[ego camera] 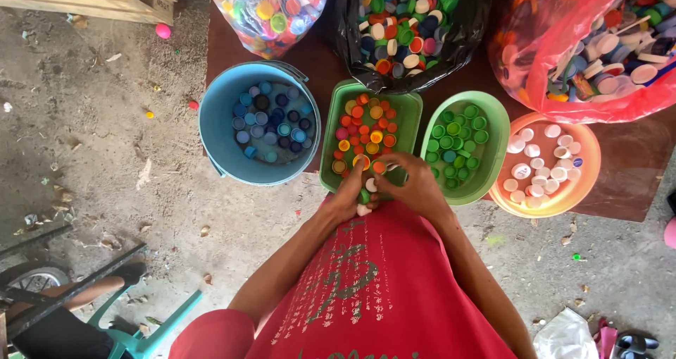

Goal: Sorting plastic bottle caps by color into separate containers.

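Four containers are set in a row on the floor: a bucket (pixel 259 123) at the left, a tub (pixel 370 137) beside it, a basin (pixel 468 144) next, and a bowl (pixel 549 165) at the right. Caps are held in each. Behind the row, three bags (pixel 412 28) of caps are stood side by side on a mat (pixel 627 169). Both hands, the left hand (pixel 352 193) and the right hand (pixel 415 186), are placed together at the near edge of the tub, apparently over a few loose caps (pixel 370 186). A chair (pixel 134 331) is seen at the lower left.
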